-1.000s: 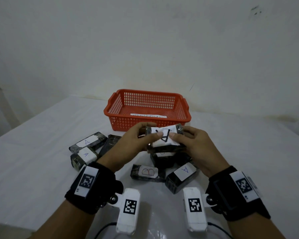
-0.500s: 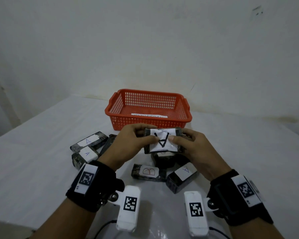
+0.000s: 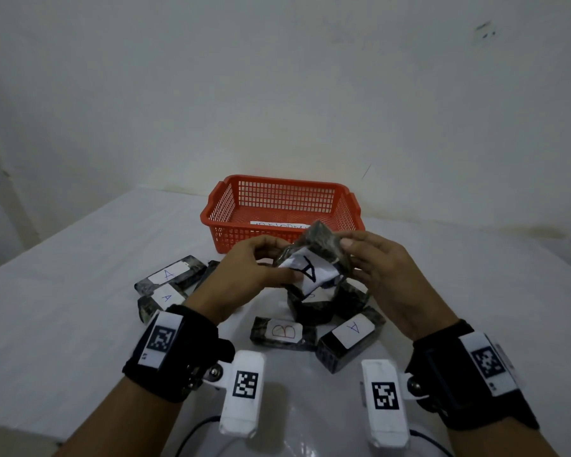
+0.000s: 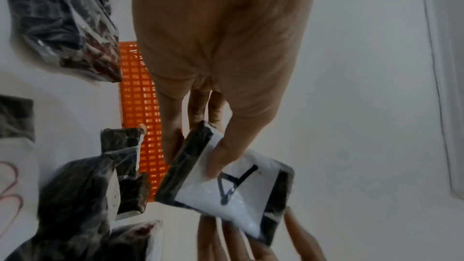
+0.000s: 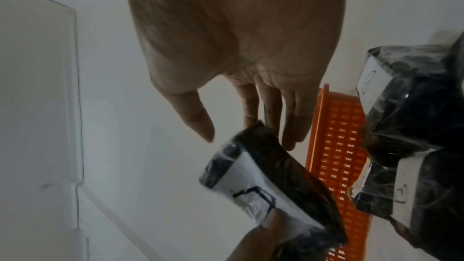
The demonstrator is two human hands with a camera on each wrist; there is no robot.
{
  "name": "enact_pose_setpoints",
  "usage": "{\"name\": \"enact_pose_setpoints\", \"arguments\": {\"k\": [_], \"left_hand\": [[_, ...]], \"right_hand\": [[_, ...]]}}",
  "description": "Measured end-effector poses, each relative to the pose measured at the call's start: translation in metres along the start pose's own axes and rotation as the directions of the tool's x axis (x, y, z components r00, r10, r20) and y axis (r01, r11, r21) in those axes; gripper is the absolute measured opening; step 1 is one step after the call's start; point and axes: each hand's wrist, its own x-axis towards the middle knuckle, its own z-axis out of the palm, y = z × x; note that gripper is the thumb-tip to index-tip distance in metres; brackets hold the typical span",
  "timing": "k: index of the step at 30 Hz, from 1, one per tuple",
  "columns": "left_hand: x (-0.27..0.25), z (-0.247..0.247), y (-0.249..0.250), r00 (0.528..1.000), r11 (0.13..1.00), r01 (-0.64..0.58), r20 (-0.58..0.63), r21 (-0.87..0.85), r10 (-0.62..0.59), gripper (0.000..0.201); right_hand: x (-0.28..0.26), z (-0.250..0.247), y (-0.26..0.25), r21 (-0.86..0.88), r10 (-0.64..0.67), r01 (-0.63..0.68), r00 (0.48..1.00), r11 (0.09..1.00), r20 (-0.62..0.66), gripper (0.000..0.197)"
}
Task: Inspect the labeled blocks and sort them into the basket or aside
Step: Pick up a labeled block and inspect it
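Note:
A dark wrapped block with a white label marked A (image 3: 305, 270) is held tilted above the pile, in front of the orange basket (image 3: 277, 181). My left hand (image 3: 261, 272) pinches its near end, thumb on the label (image 4: 226, 192). My right hand (image 3: 376, 275) touches the raised far end with fairly straight fingers. In the right wrist view the right hand's thumb (image 5: 198, 124) stands just off the block (image 5: 251, 186). Other blocks lie on the table: one marked B (image 3: 282, 333), one marked A (image 3: 350, 338), two marked A at the left (image 3: 170, 275).
The basket holds only a paper strip (image 3: 277, 224) on its floor. Another block (image 3: 314, 305) lies right under my hands. A white cloth covers the table (image 3: 63, 291), and a wall stands close behind the basket.
The held block has turned from lying flat with its label up to tilted, its right end raised toward the basket. My right thumb has come off the label.

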Motion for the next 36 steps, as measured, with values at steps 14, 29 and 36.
{"name": "enact_pose_setpoints", "arguments": {"k": [14,29,36], "left_hand": [[-0.017,-0.003,0.008,0.962,0.999,-0.053,0.269,0.010,0.048,0.050],[-0.016,0.008,0.004,0.992,0.999,-0.038,0.117,-0.035,0.041,0.051],[-0.017,0.006,0.006,0.988,0.998,-0.039,0.151,0.039,0.033,0.067]], "right_hand": [[-0.008,0.002,0.013,0.015,0.113,-0.118,0.977,0.993,0.183,0.053],[-0.012,0.001,0.016,-0.013,0.101,-0.100,0.983,0.995,0.150,0.061],[-0.012,-0.002,0.016,-0.068,0.070,-0.062,0.988,0.996,0.134,0.066]]}}
